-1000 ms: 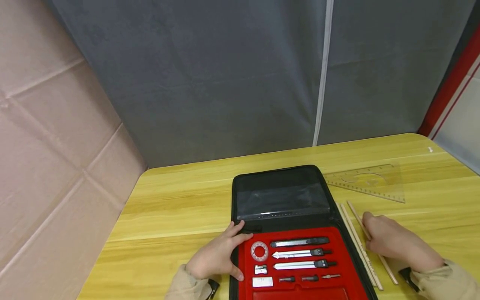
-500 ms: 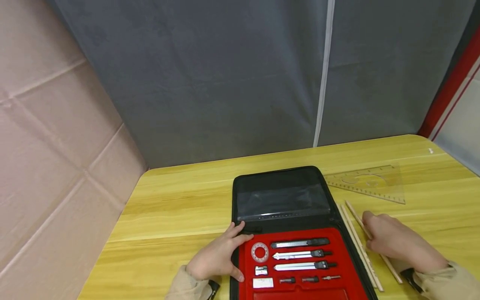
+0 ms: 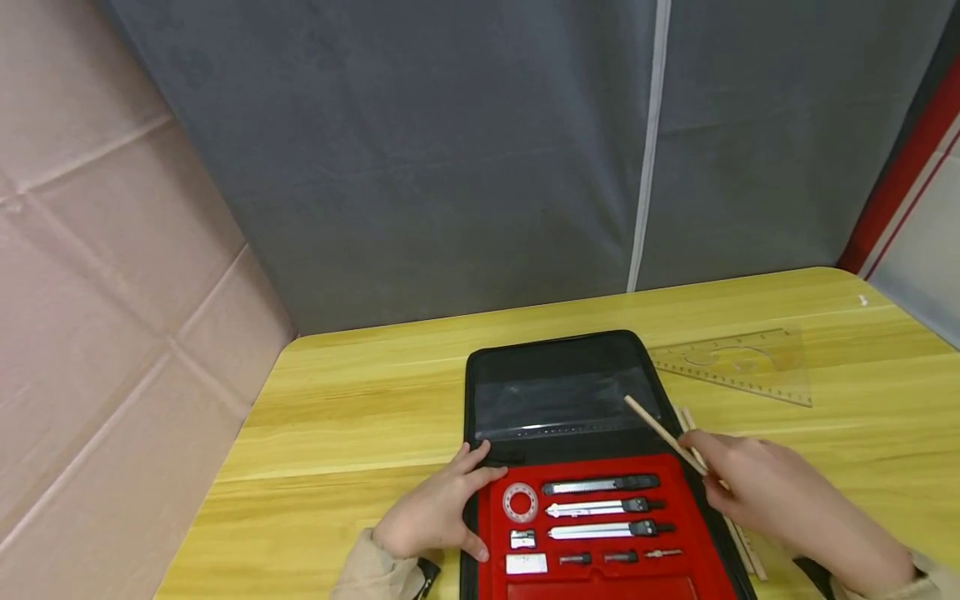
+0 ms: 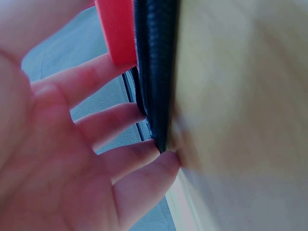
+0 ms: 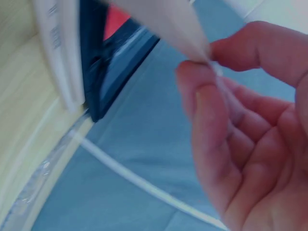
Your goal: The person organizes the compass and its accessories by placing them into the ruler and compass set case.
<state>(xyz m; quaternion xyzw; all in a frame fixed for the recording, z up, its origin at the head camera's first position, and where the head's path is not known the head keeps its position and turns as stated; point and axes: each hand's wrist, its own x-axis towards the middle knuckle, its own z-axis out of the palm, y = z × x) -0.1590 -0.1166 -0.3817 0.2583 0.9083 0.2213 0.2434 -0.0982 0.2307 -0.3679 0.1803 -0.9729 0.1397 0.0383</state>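
An open black case point(image 3: 570, 358) lies on the table, its lower half a red tray point(image 3: 495, 467) with a tape ring, cutter, compasses and small parts. My left hand point(image 3: 442, 510) rests on the case's left edge with spread fingers; the left wrist view shows the fingertips along the black edge point(image 4: 156, 57). My right hand point(image 3: 780, 492) pinches a wooden stick point(image 3: 660, 429) between thumb and fingers, raised over the case's right edge. In the right wrist view the right hand point(image 5: 250, 130) holds the blurred stick point(image 5: 168, 24). Two more sticks point(image 3: 738, 542) lie beside the case, partly behind the right hand.
A clear set square point(image 3: 787, 375) lies at the back right of the wooden table point(image 3: 360, 400), near the case's top half. A small white piece point(image 3: 862, 300) sits at the far right. Grey curtain point(image 3: 450, 167) stands behind, a pink wall covering point(image 3: 112, 250) at left.
My right hand has lifted its stick off the table and moved it left, so its tip now lies over the case. My left hand has stayed where it was.
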